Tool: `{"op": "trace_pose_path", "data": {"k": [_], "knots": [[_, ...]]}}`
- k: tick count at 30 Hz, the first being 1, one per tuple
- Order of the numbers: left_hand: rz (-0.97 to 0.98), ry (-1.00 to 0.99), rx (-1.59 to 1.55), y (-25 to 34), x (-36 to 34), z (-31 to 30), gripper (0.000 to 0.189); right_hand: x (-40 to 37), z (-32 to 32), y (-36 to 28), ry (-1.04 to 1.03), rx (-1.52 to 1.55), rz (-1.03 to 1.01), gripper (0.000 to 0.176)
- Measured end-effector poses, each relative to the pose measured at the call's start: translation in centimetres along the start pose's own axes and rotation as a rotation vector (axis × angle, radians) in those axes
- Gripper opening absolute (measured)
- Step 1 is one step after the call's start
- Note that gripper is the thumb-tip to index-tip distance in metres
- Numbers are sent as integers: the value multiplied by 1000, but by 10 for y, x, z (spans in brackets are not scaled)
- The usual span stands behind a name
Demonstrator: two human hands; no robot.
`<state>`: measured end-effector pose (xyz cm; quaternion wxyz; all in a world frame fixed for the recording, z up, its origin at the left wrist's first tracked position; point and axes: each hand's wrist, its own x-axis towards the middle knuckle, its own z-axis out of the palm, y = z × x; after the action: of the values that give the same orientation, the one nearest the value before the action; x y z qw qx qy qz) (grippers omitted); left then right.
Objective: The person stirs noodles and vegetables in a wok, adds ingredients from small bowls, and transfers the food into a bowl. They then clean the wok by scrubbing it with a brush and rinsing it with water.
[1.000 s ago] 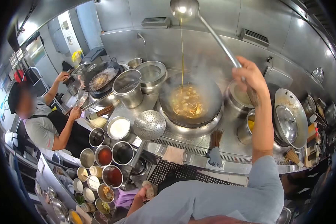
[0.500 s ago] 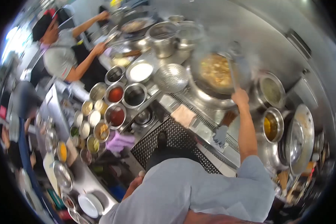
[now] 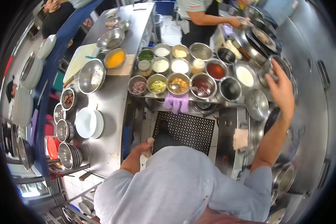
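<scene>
My right hand reaches out at the back right with its fingers apart. It overlaps a tall steel pot in this view. Just below it lies a round perforated skimmer, near a bowl of white contents. The wok is largely hidden behind my right forearm. Low at my left side, my left hand is closed, and a small pale rounded thing shows at its top; I cannot tell what it is.
Several steel containers of sauces and chopped ingredients line the counter ahead, with a purple cloth hanging below. White bowls and a steel mixing bowl stand on the left table. A co-worker handles a pan.
My view has swung left toward the ingredient counter. My right hand has let go of the long-handled tool at the wok and moved over beside the tall pot, fingers spread.
</scene>
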<state>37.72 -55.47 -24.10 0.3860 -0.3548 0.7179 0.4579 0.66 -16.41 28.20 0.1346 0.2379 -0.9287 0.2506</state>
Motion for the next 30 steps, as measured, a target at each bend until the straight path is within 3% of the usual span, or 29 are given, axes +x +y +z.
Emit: {"op": "trace_pose_path", "data": {"k": [5, 6, 7, 8, 9, 11, 14, 15, 16, 20, 22, 26, 27, 30], "knots": [[13, 155, -110, -44, 13, -20, 80, 112, 98, -117, -220, 67, -382, 49], [-23, 186, -331, -45, 5, -18, 78, 130, 114, -137, -244, 79, -431, 46], [-61, 217, -552, -42, -9, -16, 77, 148, 132, -151, -316, 110, -412, 42], [-217, 126, -567, 9, -73, -41, 77, 167, 151, -163, -389, 141, -395, 37], [-226, 113, -568, 6, -66, -46, 77, 185, 174, -169, -417, 80, -474, 27], [-246, 105, -563, 2, -68, -50, 77, 213, 237, -172, -799, 96, -230, 21], [-268, 102, -562, -3, -66, -53, 77, 210, 357, -136, -1060, -72, -116, 19], [-275, 101, -568, -4, -64, -50, 77, 200, 396, -111, -981, -6, -1, 15], [-279, 104, -584, -1, -61, -45, 78, 193, 448, -67, -942, -47, -145, 12], [-325, 139, -642, 4, -58, -20, 78, 172, 486, -49, -993, -44, 35, 18], [-366, 145, -640, -1, -70, -4, 78, 164, 500, -33, -714, -325, -223, 25], [-388, 194, -621, 8, -67, -5, 78, 187, 466, -65, -997, -198, 1, 32], [-392, 197, -605, 9, -67, -4, 78, 180, 482, -46, -937, -262, -162, 34], [-399, 210, -587, 19, -62, 1, 78, 185, 486, -37, -944, -280, -207, 36]]}}
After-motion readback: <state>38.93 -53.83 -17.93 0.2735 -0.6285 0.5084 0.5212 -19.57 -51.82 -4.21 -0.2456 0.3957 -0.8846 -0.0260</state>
